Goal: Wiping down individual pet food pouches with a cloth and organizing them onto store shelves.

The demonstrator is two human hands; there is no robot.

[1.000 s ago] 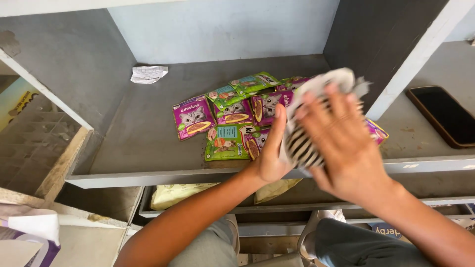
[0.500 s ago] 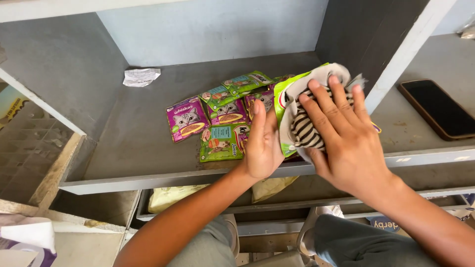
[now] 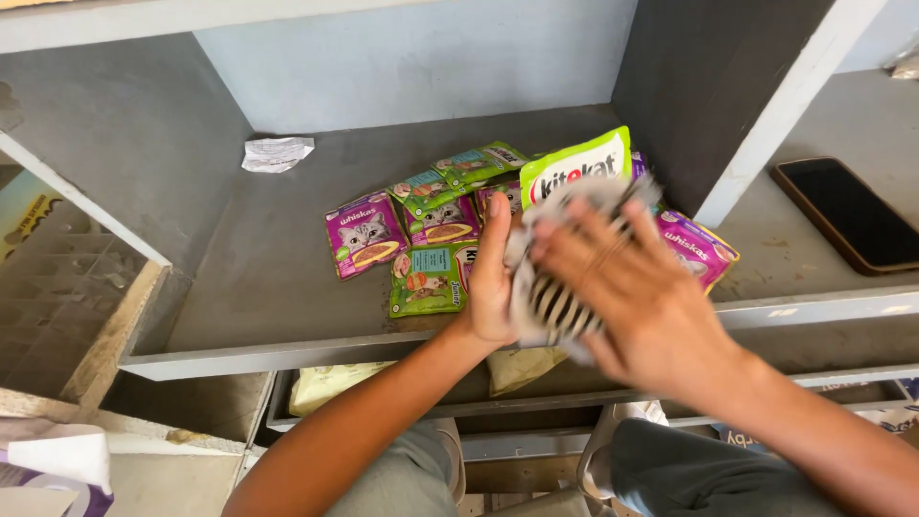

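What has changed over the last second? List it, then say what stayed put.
The right hand slid down over the striped cloth, uncovering a green pouch that now stands up behind it. The left hand kept pressing the cloth's left edge. The purple pouch, the other flat pouches, the crumpled paper and the phone lie as before.

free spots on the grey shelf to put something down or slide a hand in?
Bare: the grey shelf left of the purple pouch, forward of the crumpled paper; also the back strip below the rear wall. Crowded: centre-right, where green pouches overlap and the left hand and right hand grip a striped pack.
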